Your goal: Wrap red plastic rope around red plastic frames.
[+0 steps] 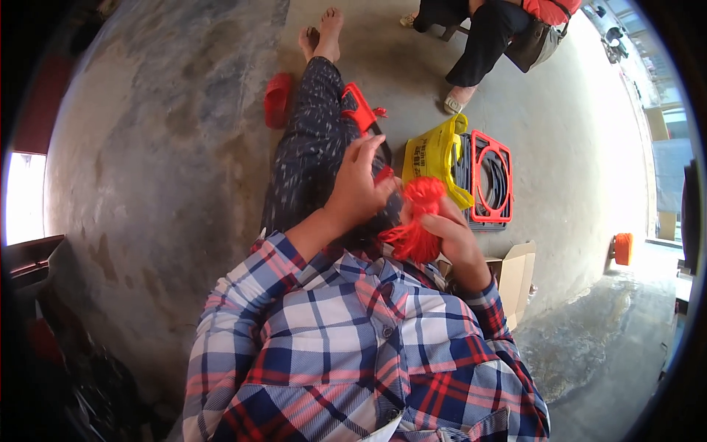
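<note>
In my right hand is a bundle of bright red strands, gathered into a rounded knot-like head at the top, with loose ends fanning out below like a tassel. The fingers close around its middle. My left hand is raised just left of the bundle, above my lap. A small darker red piece of cord shows at its thumb, with the upper fingers stretched upward. Whether this piece joins the bundle is hard to see. Both hands are in front of my plaid shirt.
My legs stretch forward over the concrete floor. Beside them are a red slipper and a red-framed object. A yellow bag, a red-and-black plastic frame and an open cardboard box are to the right. Another person sits ahead.
</note>
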`<state>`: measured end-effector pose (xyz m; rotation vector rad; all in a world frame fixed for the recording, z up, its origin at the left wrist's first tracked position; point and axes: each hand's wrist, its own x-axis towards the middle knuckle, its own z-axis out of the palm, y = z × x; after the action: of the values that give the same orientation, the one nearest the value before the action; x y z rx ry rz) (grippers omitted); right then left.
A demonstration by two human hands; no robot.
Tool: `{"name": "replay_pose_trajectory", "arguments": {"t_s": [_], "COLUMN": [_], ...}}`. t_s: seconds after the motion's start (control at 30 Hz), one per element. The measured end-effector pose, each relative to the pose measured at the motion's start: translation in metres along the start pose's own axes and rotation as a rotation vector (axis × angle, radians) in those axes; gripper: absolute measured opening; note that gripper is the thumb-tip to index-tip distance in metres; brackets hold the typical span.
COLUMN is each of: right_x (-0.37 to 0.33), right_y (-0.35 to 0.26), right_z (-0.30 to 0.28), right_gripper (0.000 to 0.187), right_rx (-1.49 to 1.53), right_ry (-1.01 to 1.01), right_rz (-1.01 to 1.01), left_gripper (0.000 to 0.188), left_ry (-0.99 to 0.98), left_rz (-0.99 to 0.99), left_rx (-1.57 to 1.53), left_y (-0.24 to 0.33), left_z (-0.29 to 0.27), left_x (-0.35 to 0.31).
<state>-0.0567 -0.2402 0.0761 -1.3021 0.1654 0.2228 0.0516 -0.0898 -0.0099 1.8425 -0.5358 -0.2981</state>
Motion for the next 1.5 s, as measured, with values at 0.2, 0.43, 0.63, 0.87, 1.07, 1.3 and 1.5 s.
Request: {"name": "replay_pose_trajectory", "arguments": {"t_s": [0.2, 0.43, 0.63, 0.87, 1.07, 1.3, 1.5], "right_x": [0.001, 0.089, 0.086, 0.073, 0.067, 0.021, -0.046], "right_y": [-0.040, 0.039, 0.056, 0.040, 0.032, -0.013, 0.019], "right_z": [-0.027, -0.026, -0.019, -0.011, -0.045, -0.116, -0.099], "right_gripper": [0.044, 0.047, 0.048, 0.044, 0.032, 0.037, 0.039], "right_rx": [-0.110, -1.387, -0.740, -0.908, 0.333, 0.715, 0.694], "right_ry": [-0.288, 0.147, 0.296, 0.194, 0.392, 0.359, 0.135], "right_rz": [-0.090, -0.184, -0.407, -0.533, -0.265, -0.464, -0.198], "left_gripper": [0.036, 0.019, 0.015, 0.010, 0.013, 0.017, 0.040], "left_ry": [-0.064, 0.066, 0.262, 0.315, 0.126, 0.007, -0.068], "left_rz": [-0.021, -0.676, -0.107, 0.397, -0.421, -0.612, -0.784], "left_rx": [-0.309, -0.811, -0.112, 0.071, -0.828, -0.870, -0.998], "left_y": [0.029, 0.016, -0.002, 0.029, 0.030, 0.007, 0.007], "left_z": [-0.017, -0.010, -0.011, -0.010, -0.025, -0.008, -0.016], "left_x": [0.000, 0.021, 0.024, 0.017, 0.020, 0.012, 0.017]}}
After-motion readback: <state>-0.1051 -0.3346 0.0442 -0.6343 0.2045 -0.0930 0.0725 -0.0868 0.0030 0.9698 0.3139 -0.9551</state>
